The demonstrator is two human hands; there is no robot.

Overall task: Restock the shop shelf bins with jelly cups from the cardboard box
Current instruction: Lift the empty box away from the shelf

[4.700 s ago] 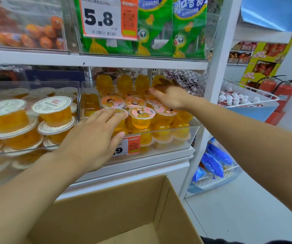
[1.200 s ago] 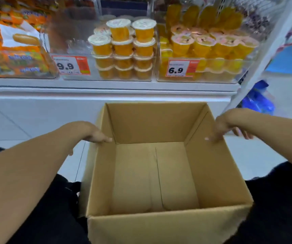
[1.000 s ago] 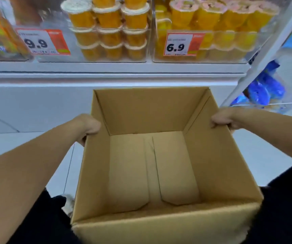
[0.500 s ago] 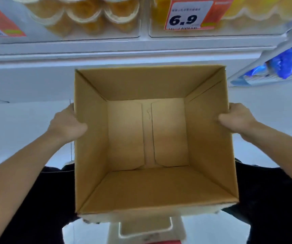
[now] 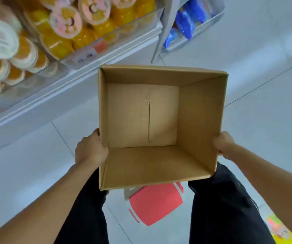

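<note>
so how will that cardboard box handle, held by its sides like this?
Probably light: the cardboard box is empty, its bare bottom flaps showing. The left hand and right hand grip opposite walls; with the top open, those thin walls may flex inward. The seamed bottom could sag if loaded.

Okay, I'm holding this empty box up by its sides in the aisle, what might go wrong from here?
1. The cardboard box blocks your view of the red stool right below it between your legs; stepping forward, you may trip.
2. Left hand and right hand grip only the side walls, so the box may flex or slip.
3. Its far corner is near the bin of jelly cups; swinging left might hit it.
</note>
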